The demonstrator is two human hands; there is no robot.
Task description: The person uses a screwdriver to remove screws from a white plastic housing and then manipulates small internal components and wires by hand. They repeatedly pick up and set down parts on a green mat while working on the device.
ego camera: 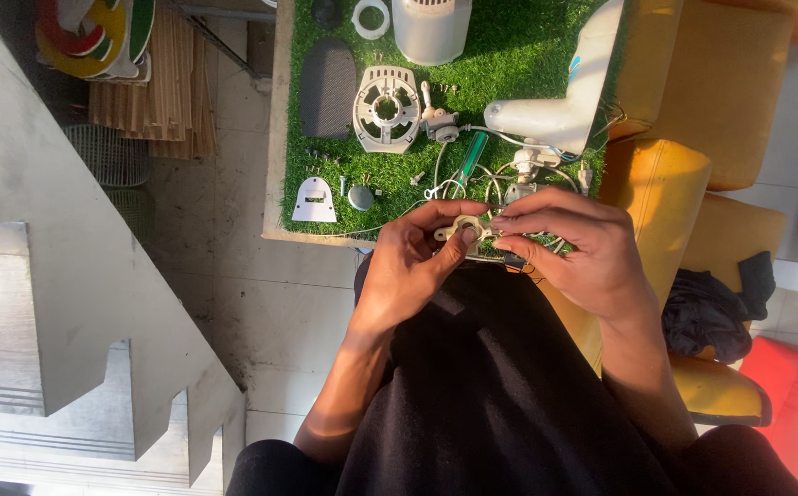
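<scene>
Both hands meet over the near edge of a small table covered in green artificial turf (509,55), above the person's dark-clothed lap. Between them sits a small pale plastic part (466,229) with a rounded, ring-like shape. The left hand (413,257) pinches it from the left, thumb and fingertips closed on its edge. The right hand (569,243) pinches it from the right, fingers curled in and pressing on its upper side. So both grips are narrow and closed on the same piece, which lies right between the fingertips of the two hands, lifted just off the turf. Thin white wires (454,174) loop on the turf just beyond the part; whether they join it cannot be told.

Further back on the turf lie other pieces: a round white slotted housing (386,108), a dark oval mesh cover (328,87), a white curved stand (560,110), a white cylinder (431,28), a white ring (370,16), a green-handled screwdriver (470,154), a small white arched plate (313,201) and a small grey disc (360,197). Yellow cushioned seats (711,92) stand to the right, with dark cloth (716,308) lying on one.
</scene>
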